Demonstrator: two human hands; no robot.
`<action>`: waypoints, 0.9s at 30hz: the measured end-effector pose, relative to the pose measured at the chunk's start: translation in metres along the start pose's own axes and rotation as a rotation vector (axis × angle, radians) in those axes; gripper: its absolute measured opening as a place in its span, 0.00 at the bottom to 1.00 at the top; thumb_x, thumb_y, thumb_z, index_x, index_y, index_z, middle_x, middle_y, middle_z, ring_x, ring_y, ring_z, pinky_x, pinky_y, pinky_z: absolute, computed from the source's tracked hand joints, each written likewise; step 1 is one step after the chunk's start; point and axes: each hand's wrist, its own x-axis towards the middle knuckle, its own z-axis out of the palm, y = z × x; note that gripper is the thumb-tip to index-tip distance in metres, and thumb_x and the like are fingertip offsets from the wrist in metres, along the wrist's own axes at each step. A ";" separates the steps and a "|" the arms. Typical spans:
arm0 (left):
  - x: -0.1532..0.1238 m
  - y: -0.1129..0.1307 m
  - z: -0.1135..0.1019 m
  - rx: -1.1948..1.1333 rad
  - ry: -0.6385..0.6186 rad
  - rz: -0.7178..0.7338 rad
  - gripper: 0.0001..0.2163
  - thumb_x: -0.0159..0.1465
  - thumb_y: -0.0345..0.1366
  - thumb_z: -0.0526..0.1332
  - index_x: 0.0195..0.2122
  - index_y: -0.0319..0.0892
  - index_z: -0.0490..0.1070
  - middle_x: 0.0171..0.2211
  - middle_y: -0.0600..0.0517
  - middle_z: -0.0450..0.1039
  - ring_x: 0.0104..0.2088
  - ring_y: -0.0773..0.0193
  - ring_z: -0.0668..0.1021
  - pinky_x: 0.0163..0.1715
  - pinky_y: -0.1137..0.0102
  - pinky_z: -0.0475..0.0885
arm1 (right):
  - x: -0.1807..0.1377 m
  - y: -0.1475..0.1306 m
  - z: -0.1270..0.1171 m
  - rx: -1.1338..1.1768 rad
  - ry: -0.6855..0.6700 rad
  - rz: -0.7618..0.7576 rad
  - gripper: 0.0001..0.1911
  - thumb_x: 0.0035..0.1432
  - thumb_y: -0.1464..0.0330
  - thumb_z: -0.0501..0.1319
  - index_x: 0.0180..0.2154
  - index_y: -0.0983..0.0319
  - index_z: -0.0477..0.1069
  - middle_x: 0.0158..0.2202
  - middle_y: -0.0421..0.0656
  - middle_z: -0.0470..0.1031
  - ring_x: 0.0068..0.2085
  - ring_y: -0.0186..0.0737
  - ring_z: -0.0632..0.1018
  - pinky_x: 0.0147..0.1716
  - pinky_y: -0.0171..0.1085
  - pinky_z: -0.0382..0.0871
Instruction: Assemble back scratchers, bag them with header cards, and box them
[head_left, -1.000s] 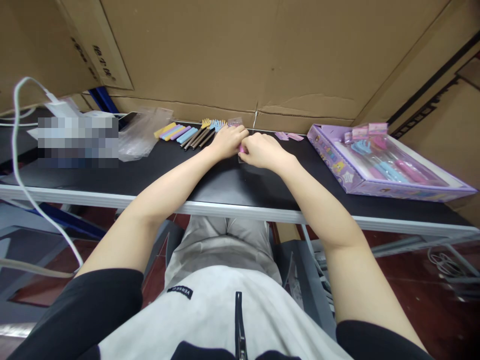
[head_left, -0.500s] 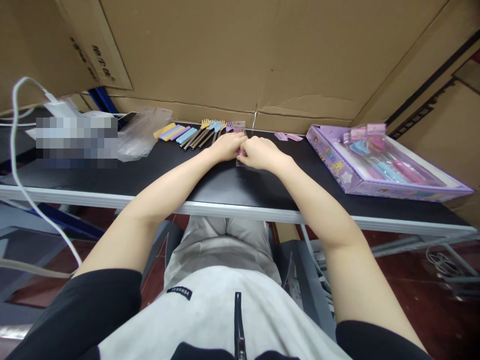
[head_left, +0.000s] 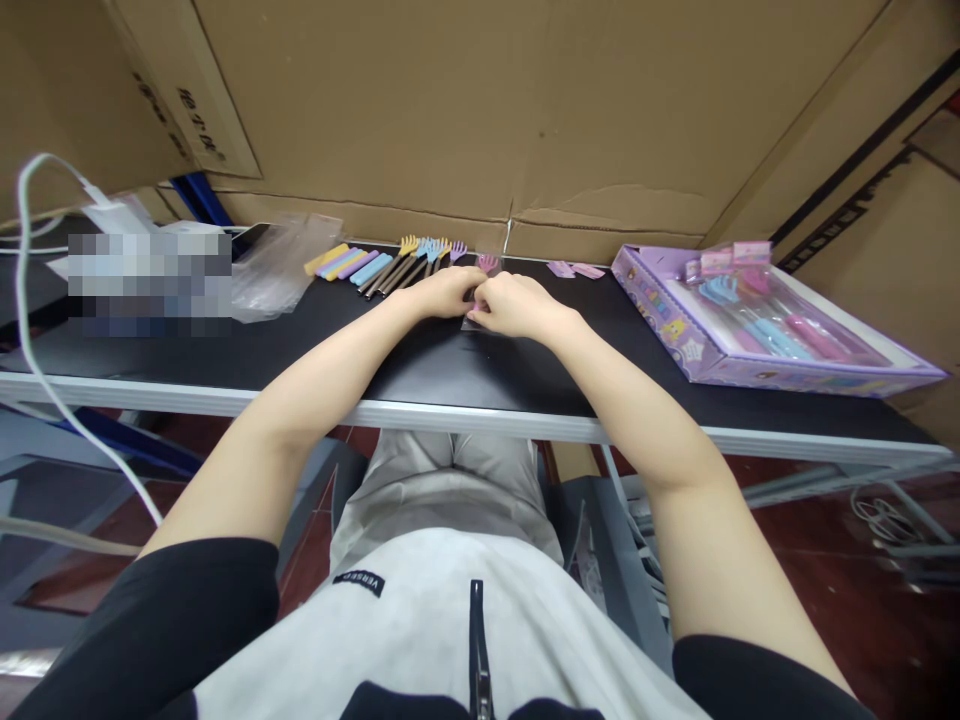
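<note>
My left hand [head_left: 452, 291] and my right hand [head_left: 519, 304] meet over the black tabletop, fingers closed on a pink back scratcher in a clear plastic bag. The scratcher's pink claw head [head_left: 487, 263] shows beyond my fingers, and a corner of the bag [head_left: 471, 325] sticks out below them. Most of its shaft is covered by my hands. Just left of my left hand lie several back scratchers [head_left: 409, 268] with metal rods and yellow, blue and purple claws. Beside them sits a row of coloured handle sleeves [head_left: 349, 262].
Clear plastic bags [head_left: 281, 270] lie in a pile on the left, near a white cable [head_left: 26, 290]. Small pink cards [head_left: 574, 270] rest at the back. A purple display box [head_left: 750, 330] holding bagged scratchers stands right. Cardboard [head_left: 420, 110] walls the back.
My left hand has shifted slightly left. The pink claw now shows more clearly beyond my fingers, and the bag's lower corner has moved a little left. My right hand stays almost in place.
</note>
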 end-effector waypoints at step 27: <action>-0.009 0.026 -0.030 -0.134 -0.221 -0.234 0.19 0.72 0.34 0.59 0.58 0.41 0.85 0.58 0.50 0.84 0.57 0.54 0.85 0.63 0.70 0.74 | 0.011 0.052 -0.007 0.709 -0.291 -0.109 0.13 0.71 0.62 0.67 0.44 0.64 0.85 0.32 0.44 0.85 0.28 0.33 0.80 0.34 0.33 0.74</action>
